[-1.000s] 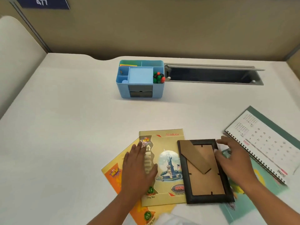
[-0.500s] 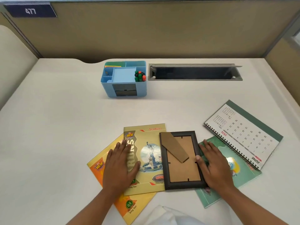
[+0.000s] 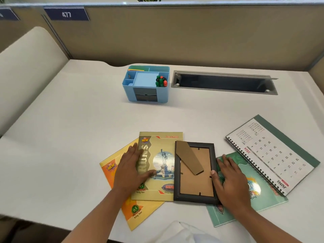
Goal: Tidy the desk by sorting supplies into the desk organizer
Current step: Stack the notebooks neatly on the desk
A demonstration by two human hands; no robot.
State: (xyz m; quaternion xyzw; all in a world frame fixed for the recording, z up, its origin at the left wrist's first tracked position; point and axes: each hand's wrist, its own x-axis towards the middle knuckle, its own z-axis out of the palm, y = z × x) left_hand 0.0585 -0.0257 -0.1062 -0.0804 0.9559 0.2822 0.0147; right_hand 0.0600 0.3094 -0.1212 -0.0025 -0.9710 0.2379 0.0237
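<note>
A blue desk organizer [image 3: 130, 92] stands at the back middle of the desk, with green and red markers [image 3: 161, 81] in its right slot and coloured paper at its rear. Near me lie two yellow notebooks [image 3: 164, 165], one overlapping the other [image 3: 136, 213]. A black picture frame [image 3: 194, 172] lies face down on them, its cardboard stand showing. My left hand [image 3: 132, 170] rests flat on the notebooks. My right hand [image 3: 229, 178] lies flat on a green notebook [image 3: 259, 200], thumb against the frame's right edge.
A spiral desk calendar [image 3: 273, 153] lies at the right, overlapping the green notebook. A grey cable slot [image 3: 224, 83] is sunk into the desk behind, right of the organizer. Beige partition walls close the back and sides. White cloth [image 3: 182, 232] shows at the bottom edge.
My right hand slid from the frame's top right corner down to its right side, onto the green notebook. The left hand stayed on the notebooks. The view tilted up.
</note>
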